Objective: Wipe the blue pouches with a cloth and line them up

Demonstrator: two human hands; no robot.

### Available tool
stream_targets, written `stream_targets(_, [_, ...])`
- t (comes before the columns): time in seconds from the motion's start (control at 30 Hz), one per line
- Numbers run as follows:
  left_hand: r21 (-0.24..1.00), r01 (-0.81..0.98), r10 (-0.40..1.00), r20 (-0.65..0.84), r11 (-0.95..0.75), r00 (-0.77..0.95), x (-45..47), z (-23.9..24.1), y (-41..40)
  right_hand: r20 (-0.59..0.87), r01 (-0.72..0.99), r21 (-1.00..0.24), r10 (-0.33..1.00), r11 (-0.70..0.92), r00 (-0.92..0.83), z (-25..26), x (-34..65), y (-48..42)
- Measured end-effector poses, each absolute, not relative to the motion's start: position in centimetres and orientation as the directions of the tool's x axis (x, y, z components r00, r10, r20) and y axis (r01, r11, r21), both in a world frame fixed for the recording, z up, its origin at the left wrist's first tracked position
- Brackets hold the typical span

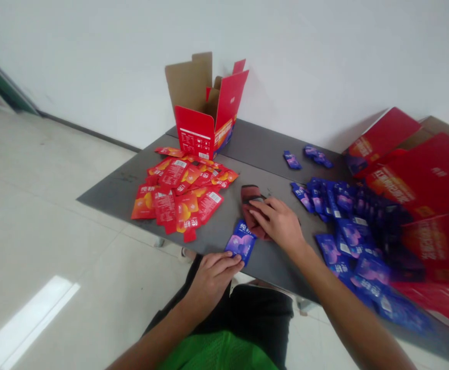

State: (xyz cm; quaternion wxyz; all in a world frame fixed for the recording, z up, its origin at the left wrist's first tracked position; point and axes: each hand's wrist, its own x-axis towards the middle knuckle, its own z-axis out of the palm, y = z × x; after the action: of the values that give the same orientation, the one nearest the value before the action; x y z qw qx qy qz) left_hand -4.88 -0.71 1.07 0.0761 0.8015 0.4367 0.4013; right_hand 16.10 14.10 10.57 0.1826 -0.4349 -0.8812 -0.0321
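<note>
Desk (124, 180) edge: your left hand (212, 270) pinches a blue sachet (241, 241). Your right hand (280, 221) presses flat, fingers spread, on a dark red packet (248, 195).

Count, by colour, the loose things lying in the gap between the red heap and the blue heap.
Blue packet: 1, at the fingertips of the left hand.
Dark red item: 1, partly under the right hand.
Total: 2
</note>
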Motion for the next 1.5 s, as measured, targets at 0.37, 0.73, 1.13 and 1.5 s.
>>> stream_targets(0.37, [0.446,0.646,0.742,0.601,-0.619,0.296,-4.7,1.0,-0.5,0.293,0.763,-0.127,0.759,0.633,-0.581,8.9,15.5,14.9])
stream_targets(0.73, [0.46,0.648,0.746,0.611,-0.607,0.265,-4.4,1.2,-0.4,0.278,0.638,-0.266,0.691,0.722,-0.667,8.3,14.4,10.2])
stream_targets(1.13, [0.474,0.657,0.756,0.611,-0.586,0.233,-4.3,1.2,-0.4,0.326,0.616,-0.259,0.668,0.744,-0.669,9.2,13.8,8.3])
stream_targets(1.5, [0.328,0.676,0.708,0.572,-0.66,0.414,-5.3,4.9,0.3,0.585,0.803,-0.34,0.778,0.49,-0.227,10.9,18.6,12.2])
